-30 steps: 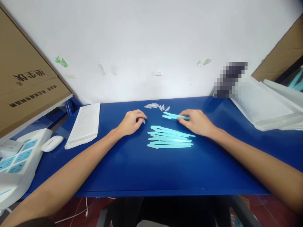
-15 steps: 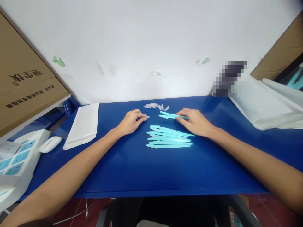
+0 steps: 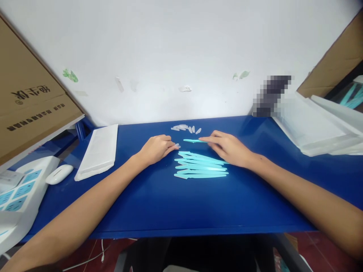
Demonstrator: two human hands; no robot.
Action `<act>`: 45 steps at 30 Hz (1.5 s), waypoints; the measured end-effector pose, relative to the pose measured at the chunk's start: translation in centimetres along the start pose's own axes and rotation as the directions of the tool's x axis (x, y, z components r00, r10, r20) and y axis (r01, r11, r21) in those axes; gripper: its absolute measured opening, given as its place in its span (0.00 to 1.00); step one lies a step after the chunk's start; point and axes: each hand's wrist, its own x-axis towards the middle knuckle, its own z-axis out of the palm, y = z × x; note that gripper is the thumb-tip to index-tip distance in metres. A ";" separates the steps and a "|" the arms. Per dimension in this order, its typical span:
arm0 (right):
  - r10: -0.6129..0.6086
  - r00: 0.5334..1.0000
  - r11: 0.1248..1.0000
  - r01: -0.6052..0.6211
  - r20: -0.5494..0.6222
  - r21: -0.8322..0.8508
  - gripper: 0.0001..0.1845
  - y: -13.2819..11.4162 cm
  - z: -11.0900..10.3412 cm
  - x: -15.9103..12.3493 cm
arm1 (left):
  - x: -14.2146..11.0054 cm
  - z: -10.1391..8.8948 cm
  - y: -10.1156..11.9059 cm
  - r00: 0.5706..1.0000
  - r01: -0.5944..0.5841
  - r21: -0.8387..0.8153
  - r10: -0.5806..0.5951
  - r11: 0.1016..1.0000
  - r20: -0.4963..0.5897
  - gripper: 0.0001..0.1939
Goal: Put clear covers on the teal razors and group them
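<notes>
head view: left fingers (image 3: 173, 146) pinch clear pieces (image 3: 177, 146); right fingers (image 3: 204, 139) grip turquoise sticks (image 3: 194, 141) above the bench's (image 3: 159, 204) middle.

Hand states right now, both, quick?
Left hand: closed, pinching small clear plastic pieces at the fingertips.
Right hand: closed, fingers on a light-blue plastic stick.

White power strip (image 3: 27, 189), white oval case (image 3: 59, 174), printed cardboard box (image 3: 36, 90), off-white wall (image 3: 159, 49)
</notes>
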 end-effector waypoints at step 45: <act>-0.049 0.990 0.986 0.069 0.131 -0.155 0.24 -1.9 -0.6 0.6 | 0.3 0.9 0.7 0.967 0.104 -0.531 -0.210 0.841 -0.143 0.09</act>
